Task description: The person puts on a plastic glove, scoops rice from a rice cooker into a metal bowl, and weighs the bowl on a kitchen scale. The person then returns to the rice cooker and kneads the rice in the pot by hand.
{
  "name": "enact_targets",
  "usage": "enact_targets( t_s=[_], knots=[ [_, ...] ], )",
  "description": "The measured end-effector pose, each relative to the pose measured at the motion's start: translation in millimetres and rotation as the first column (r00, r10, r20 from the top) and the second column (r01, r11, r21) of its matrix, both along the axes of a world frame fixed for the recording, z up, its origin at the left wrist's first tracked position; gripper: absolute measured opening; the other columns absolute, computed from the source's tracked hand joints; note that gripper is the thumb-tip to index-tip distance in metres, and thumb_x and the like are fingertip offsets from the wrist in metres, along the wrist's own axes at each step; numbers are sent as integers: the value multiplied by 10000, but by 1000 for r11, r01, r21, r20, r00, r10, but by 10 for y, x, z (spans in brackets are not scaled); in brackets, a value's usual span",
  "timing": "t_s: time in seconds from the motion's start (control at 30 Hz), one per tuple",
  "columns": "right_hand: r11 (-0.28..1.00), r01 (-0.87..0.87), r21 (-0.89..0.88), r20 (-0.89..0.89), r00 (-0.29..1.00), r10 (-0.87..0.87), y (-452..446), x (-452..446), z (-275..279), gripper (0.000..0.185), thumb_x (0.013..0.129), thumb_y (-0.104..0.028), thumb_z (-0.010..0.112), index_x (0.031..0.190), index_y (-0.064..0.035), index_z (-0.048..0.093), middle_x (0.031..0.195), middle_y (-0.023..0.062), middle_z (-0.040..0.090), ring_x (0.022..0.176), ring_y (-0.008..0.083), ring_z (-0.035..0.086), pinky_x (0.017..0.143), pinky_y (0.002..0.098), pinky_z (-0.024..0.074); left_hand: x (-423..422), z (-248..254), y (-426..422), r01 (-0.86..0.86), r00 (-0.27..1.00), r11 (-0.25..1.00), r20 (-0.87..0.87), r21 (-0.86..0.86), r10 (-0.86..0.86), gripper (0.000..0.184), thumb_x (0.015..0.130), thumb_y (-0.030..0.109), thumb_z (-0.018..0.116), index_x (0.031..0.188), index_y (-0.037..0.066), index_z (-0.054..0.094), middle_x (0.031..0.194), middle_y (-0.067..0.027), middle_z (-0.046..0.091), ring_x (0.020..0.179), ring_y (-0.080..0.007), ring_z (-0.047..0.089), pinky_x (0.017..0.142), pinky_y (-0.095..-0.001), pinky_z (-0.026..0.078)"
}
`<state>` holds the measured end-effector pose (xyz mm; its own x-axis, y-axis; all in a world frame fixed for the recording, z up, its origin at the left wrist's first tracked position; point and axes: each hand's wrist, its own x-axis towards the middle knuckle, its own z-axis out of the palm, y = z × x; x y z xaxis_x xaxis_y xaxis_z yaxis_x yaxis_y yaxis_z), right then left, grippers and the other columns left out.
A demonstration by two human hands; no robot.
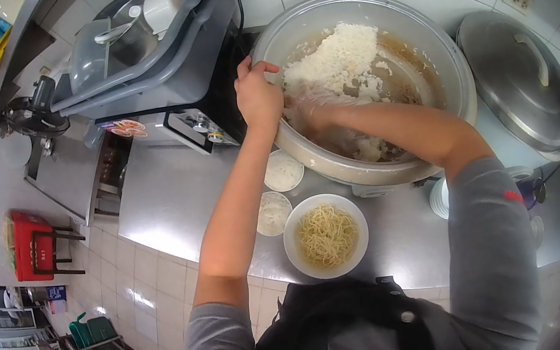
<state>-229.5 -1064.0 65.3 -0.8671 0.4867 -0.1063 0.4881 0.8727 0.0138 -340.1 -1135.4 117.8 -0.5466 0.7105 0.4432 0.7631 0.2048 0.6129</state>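
A large round metal rice pot [457, 68] stands on the counter, with a mound of white cooked rice [348, 50] inside and brownish crust on its inner wall. My left hand [259, 96] grips the pot's left rim, its fingers curled at the edge. Down inside the pot, my right hand [314, 110] is in the rice near the left wall; it seems to wear a clear plastic glove. Motion blur and rice hide its fingers. In front of the pot are a bowl of noodles [327, 236] and two small bowls of rice, one nearer [273, 213] and one farther [284, 170].
A domed metal lid [514, 77] leans at the right of the pot. Grey plastic tubs [197, 47] with kitchenware sit on a microwave-like appliance [193, 126] at left. Stacked white bowls [439, 199] are by my right arm. A steel counter [155, 189] runs below.
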Motion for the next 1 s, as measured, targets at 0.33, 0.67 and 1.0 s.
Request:
enact_targets(
  t_s=[0.33, 0.67, 1.0],
  knots=[
    [988, -154, -1, -180, 972, 151, 629, -109, -150, 326, 833, -160, 600, 1155, -137, 648, 1287, 221, 516, 1097, 353, 584, 903, 397, 491, 25, 20, -37, -16, 999, 999, -44, 29, 17, 325, 765, -51, 489, 916, 126, 716, 1338, -141, 539, 1101, -351, 586, 883, -408, 483],
    [944, 51, -325, -394, 901, -184, 650, 776, 859, 665, 794, -336, 684, 1333, 7, 498, 1196, 250, 595, 1120, 324, 582, 947, 376, 461, 8, 19, -14, -9, 1000, 1000, 9, 12, 9, 293, 717, -30, 555, 905, 144, 698, 1361, -87, 519, 1113, -359, 559, 895, -417, 496],
    [888, 152, -434, -406, 847, -343, 555, 1264, 548, 776, 911, -652, 402, 934, 78, 664, 1002, 321, 626, 981, 418, 605, 926, 450, 432, -32, -32, 10, 8, 1000, 1000, -25, 25, -8, 308, 729, -30, 537, 926, 144, 697, 1346, -94, 529, 1100, -364, 564, 890, -418, 497]
  ],
)
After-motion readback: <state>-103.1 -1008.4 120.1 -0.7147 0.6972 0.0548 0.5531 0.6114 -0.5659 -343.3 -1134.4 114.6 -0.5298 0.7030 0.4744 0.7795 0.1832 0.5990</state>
